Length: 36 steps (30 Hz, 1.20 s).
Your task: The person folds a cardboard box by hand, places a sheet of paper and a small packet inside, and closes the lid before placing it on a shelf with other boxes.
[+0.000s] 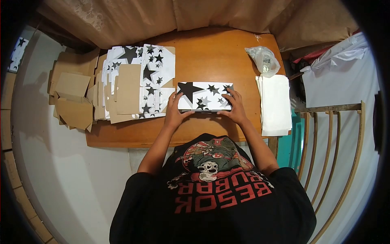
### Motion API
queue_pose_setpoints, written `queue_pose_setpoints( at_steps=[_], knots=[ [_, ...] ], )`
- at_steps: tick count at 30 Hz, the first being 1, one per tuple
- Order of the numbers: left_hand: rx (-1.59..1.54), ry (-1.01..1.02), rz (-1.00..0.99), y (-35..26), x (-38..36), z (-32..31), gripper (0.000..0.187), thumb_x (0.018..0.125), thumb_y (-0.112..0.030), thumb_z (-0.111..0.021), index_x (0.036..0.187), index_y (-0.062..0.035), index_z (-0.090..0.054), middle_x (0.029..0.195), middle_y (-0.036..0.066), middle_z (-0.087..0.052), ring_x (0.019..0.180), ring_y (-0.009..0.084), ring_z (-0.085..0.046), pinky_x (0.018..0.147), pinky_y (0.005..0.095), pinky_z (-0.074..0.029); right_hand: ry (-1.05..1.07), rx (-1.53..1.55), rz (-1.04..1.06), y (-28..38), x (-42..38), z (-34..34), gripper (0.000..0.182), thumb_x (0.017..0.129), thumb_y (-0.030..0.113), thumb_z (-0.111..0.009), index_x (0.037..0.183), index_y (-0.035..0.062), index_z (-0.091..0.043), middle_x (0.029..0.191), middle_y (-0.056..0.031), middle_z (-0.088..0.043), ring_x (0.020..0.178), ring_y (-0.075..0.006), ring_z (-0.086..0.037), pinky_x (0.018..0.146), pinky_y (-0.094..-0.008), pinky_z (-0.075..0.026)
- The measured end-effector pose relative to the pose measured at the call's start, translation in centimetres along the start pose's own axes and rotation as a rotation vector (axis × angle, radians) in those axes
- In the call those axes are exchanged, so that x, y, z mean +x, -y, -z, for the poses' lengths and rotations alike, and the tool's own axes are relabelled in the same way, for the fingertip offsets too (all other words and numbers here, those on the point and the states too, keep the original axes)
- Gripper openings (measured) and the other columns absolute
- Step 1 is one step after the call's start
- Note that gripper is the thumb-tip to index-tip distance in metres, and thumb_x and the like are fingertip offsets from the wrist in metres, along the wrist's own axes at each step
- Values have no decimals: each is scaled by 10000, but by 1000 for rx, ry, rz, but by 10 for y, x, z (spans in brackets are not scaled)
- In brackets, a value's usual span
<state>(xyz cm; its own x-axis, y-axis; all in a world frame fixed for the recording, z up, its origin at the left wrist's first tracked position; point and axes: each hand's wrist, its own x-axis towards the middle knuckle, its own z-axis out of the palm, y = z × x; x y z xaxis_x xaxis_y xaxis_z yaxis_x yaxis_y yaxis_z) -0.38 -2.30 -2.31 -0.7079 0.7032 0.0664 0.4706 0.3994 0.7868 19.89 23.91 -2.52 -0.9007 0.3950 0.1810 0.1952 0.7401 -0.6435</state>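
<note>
A closed white box with black and grey stars lies on the wooden table in front of my body, its long side facing me. My left hand grips its left end, with the thumb at the near edge. The right end is held by my right hand, fingers on the top and thumb along the near side. Just left of the box are stacked flat star-patterned cardboard sheets, some with their plain brown side up.
Folded brown cardboard pieces sit at the table's left edge. On the right are a stack of white sheets and a clear plastic bag. A wooden rack stands right of the table. Brown curtains hang behind.
</note>
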Motion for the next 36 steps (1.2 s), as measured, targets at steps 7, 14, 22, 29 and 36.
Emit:
queue_pose_setpoints(
  at_steps=[7, 14, 22, 29, 36],
  knots=[
    [-19, -39, 7, 8, 0, -4, 979, 643, -238, -1002, 1487, -112, -523, 1559, 195, -401, 1419, 391, -468, 1169, 463, -440, -22, -10, 2, -1, -1, -5, 825, 625, 449, -967, 1318, 130, -653, 1546, -153, -457, 1431, -453, -367, 1195, -564, -352],
    [-20, -33, 39, 11, 2, -8, 993, 629, -195, -998, 1491, -138, -508, 1544, 175, -392, 1421, 378, -452, 1176, 464, -429, -14, -27, -20, -1, -3, -9, 812, 652, 432, -959, 1341, 151, -636, 1563, -149, -423, 1433, -453, -343, 1195, -566, -349],
    [-26, 37, 7, 23, 2, -10, 1045, 665, -299, -986, 1552, -199, -443, 1570, 159, -302, 1402, 408, -405, 1175, 525, -386, 32, -15, -29, 4, -5, -3, 829, 673, 433, -952, 1375, 157, -610, 1577, -184, -365, 1447, -459, -304, 1194, -570, -345],
    [-14, 18, 6, 25, 3, -11, 1033, 666, -296, -985, 1547, -201, -455, 1556, 161, -331, 1399, 400, -421, 1170, 520, -391, 26, -23, -25, 1, -4, -7, 823, 686, 429, -947, 1383, 162, -601, 1577, -186, -360, 1440, -470, -303, 1197, -576, -330],
    [-52, 40, 13, 24, 8, -6, 1006, 683, -283, -979, 1540, -159, -466, 1544, 187, -335, 1444, 393, -379, 1205, 496, -361, 24, -14, -44, 1, -2, -8, 807, 694, 430, -939, 1377, 164, -602, 1580, -189, -358, 1434, -473, -307, 1192, -582, -331]
  ],
)
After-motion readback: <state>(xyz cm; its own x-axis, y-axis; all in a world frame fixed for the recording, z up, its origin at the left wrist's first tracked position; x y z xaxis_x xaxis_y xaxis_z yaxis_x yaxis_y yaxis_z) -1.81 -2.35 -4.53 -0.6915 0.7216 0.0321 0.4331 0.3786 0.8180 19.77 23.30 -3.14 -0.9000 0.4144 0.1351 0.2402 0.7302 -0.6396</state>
